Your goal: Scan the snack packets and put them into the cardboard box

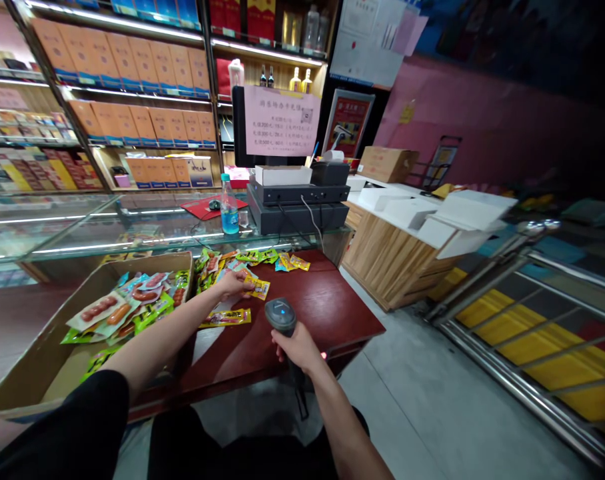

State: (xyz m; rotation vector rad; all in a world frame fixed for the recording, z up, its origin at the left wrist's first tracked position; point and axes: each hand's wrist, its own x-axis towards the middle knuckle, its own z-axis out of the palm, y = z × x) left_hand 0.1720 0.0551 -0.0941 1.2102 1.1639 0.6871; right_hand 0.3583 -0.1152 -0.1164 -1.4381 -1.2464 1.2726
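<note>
My right hand [298, 347] grips the handle of a dark barcode scanner [281, 316], with a small blue light on its head, in front of the red-brown table [327, 300]. Over the table, my left hand [231, 285] is closed on a yellow snack packet [257, 287]. A long yellow snack packet [227, 317] lies nearer to me. Behind the left hand spreads a pile of small green, yellow and blue packets [255, 256]. Left of my forearm stands an open cardboard box [47, 333] with several sausage and snack packs [132, 303] in it.
Behind the table, a glass counter [112, 223] carries a blue drink bottle [229, 207], a cash drawer [297, 212] and a monitor with a pink sign [281, 123]. A wooden cabinet [387, 253] stands to the right, then a metal railing [522, 320]. Shelves of orange boxes [142, 123] line the back.
</note>
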